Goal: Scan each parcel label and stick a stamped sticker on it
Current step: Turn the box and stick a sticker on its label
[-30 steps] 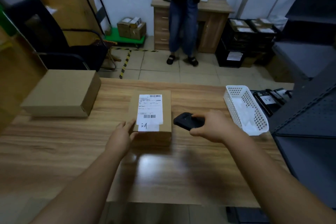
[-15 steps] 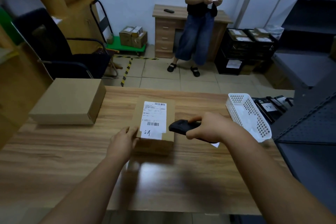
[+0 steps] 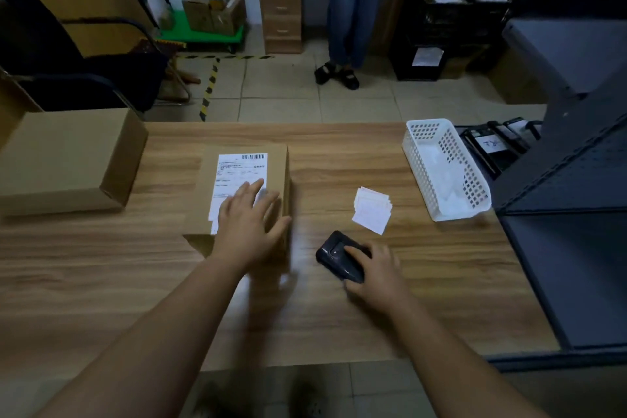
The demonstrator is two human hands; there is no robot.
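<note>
Resting flat on the labelled parcel, the left hand is shown with fingers straight and spread, covering the near part of the white shipping label. The right hand is curled around the black handheld scanner, which sits on or just above the wooden table, pointed away from the label. No added sticker can be made out on the uncovered part of the label, so the sticking step is judged outstanding; whether scanning is complete cannot be told. A small stack of white stickers lies between scanner and perforated white plastic basket. A second, larger plain carton waits at the left. Both parcels are matte brown corrugated cardboard, rectangular; the scanner is glossy, rounded plastic; the tabletop is smooth laminate with printed grain.
</note>
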